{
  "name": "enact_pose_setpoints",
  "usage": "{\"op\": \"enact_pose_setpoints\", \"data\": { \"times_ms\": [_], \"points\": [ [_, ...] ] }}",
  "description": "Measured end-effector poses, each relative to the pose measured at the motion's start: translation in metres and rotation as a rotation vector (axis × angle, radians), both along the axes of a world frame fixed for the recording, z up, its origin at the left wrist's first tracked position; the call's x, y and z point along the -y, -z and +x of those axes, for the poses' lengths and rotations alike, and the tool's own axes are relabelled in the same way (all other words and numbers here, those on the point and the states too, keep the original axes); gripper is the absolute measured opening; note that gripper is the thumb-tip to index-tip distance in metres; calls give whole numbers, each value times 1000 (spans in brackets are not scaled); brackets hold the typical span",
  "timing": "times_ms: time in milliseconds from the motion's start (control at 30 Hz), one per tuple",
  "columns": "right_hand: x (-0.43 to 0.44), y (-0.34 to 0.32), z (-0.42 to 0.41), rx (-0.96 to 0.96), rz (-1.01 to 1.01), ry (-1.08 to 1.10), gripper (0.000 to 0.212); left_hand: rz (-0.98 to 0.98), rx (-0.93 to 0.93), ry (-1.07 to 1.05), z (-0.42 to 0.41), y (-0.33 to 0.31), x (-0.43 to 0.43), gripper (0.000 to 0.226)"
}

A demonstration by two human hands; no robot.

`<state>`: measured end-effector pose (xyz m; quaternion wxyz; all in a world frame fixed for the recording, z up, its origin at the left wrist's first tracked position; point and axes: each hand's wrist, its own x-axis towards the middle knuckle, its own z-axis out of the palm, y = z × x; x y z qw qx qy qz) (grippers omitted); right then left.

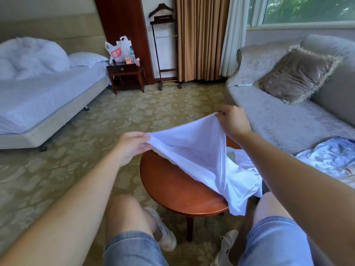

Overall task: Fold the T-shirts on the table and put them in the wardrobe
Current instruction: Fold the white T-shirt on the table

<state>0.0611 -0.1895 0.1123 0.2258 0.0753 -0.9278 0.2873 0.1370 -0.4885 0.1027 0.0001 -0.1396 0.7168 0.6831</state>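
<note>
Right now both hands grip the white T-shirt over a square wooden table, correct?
No: head view shows the wooden table is round, not square. Left hand and right hand do both grip the white T-shirt over it.

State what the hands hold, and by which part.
Both hold the white T-shirt: the left hand pinches its left edge, the right hand its raised far edge. The rest drapes onto the round table.

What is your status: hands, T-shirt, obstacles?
Left hand, right hand pinch white T-shirt, held above round table. Not folded yet. Nothing in the way.
</note>
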Motion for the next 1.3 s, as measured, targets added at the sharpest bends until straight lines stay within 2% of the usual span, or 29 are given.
{"op": "enact_pose_setpoints", "data": {
  "times_ms": [67, 167, 333, 433, 467, 533, 633, 733, 833, 900, 1000, 1167, 1300],
  "points": [
    [-2, 9, -3, 47, 11, -31, 17, 239, -71, -57, -2, -15, 8, 7],
    [1, 23, -7, 151, 42, -38, 17, 411, -144, -169, -13, -30, 17, 8],
    [4, 39, -10, 304, 46, -56, 17, 480, -173, -425, -49, -40, 37, 7],
    [1, 48, -14, 357, 49, -49, 28, 518, -165, -566, -72, -45, 48, 2],
    [0, 50, -15, 372, 43, -36, 29, 519, -168, -592, -78, -46, 51, 12],
    [-5, 53, -18, 388, 2, -1, 24, 439, -157, -605, -89, -44, 53, 33],
    [-11, 48, -23, 344, -109, 23, 20, 127, -134, -455, -97, -38, 27, 35],
    [-1, 31, -26, 332, -204, -59, 15, -286, -84, 42, -94, -35, -28, 48],
    [13, 20, -26, 369, -294, -167, 11, -463, -80, 517, -91, -24, -88, 61],
    [15, 19, -21, 385, -338, -214, 12, -520, -96, 644, -94, -16, -116, 47],
    [7, 28, -13, 356, -344, -183, 14, -552, -88, 629, -102, -9, -131, 12],
    [1, 54, -2, 305, -313, -77, 14, -497, -68, 517, -112, 1, -135, 20],
    [-1, 78, 3, 339, -300, -15, 22, -409, -116, 236, -124, 2, -136, 31]
  ]
}}
